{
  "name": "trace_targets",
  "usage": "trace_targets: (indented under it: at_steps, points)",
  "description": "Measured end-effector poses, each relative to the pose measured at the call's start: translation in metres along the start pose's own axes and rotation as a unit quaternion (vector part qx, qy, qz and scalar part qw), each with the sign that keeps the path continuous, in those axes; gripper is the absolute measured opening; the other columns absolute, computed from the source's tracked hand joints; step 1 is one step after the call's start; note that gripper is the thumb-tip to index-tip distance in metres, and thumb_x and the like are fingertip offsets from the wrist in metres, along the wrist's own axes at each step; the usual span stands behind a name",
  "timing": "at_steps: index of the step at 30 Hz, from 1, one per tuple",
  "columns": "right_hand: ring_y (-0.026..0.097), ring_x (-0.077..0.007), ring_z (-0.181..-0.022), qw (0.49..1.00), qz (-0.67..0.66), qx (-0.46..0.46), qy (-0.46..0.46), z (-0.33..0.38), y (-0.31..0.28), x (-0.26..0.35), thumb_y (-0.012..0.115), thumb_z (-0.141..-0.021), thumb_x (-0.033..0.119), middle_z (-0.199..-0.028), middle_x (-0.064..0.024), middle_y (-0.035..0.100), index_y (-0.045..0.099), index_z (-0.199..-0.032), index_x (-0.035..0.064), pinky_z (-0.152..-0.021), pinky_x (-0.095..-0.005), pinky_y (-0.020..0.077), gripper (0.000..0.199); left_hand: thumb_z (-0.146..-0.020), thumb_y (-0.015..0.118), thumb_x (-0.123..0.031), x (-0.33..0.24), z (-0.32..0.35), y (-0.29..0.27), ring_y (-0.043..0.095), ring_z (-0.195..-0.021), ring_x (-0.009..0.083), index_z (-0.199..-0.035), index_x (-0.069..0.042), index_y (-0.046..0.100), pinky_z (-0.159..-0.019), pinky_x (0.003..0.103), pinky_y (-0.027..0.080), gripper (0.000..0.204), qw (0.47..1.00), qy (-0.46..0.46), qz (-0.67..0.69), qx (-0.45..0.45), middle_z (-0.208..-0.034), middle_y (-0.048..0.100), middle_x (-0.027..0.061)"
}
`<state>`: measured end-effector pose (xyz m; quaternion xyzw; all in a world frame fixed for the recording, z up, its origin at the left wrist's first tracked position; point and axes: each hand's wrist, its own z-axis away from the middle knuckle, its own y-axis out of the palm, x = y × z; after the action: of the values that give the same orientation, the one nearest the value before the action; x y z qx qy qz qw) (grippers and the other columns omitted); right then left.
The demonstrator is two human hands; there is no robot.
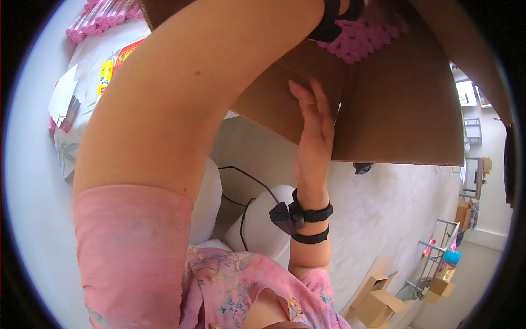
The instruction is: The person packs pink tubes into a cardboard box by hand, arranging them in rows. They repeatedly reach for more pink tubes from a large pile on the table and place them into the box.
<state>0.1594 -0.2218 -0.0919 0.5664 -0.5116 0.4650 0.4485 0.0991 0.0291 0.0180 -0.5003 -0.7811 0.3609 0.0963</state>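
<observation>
A big brown cardboard box (400, 104) stands open in front of me, with many pink round-ended pieces (359, 44) packed together inside. My left arm crosses the view and reaches over into the box. Of my left hand (378, 10), only a dim part shows near the pink pieces at the top edge; its fingers are hidden, so I cannot see whether it grips anything. My right hand (315, 123) is raised against a corner of the box's flaps, fingers stretched out, holding nothing. A black strapped device (293, 216) sits on my right wrist.
At the left, a covered table (82, 88) bears clear-wrapped bundles of pink-ended sticks (104, 16), a yellow tube (105, 74) and white paper (63, 96). Small open cartons (378, 307) and a metal rack (438, 247) stand on the right. White rounded shapes (263, 219) and a black cable lie below.
</observation>
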Motion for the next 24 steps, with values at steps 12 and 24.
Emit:
trace_targets:
  at_steps: [12, 24]
  points:
    - [0.048, -0.0252, -0.14, 1.0, 0.005, 0.008, 0.015, 0.0, 0.014, 0.002, 0.044, -0.109, 0.024, -0.142, -0.0197, 0.059, 0.035, -0.152, -0.0107, -0.124, -0.0389, 0.0279, 0.056, -0.083, 0.063, -0.022, 0.002, -0.002, 0.025, 0.06, -0.121, 0.0308, -0.12, -0.001, 0.069, -0.098, 0.058, 0.048, 0.043, 0.987, -0.114, -0.082, -0.075, -0.119, 0.067, 0.0159]
    - [0.048, -0.0234, -0.139, 0.932, 0.351, 0.045, -0.073, 0.01, -0.005, -0.007, 0.052, -0.109, 0.023, -0.149, -0.0143, 0.055, 0.04, -0.154, 0.0017, -0.117, -0.0364, 0.0362, 0.052, -0.08, 0.066, -0.012, -0.189, 0.218, -0.101, 0.052, -0.13, 0.0308, -0.114, 0.003, 0.065, -0.106, 0.047, 0.046, 0.036, 0.995, -0.066, 0.041, 0.062, -0.124, 0.063, 0.0152]
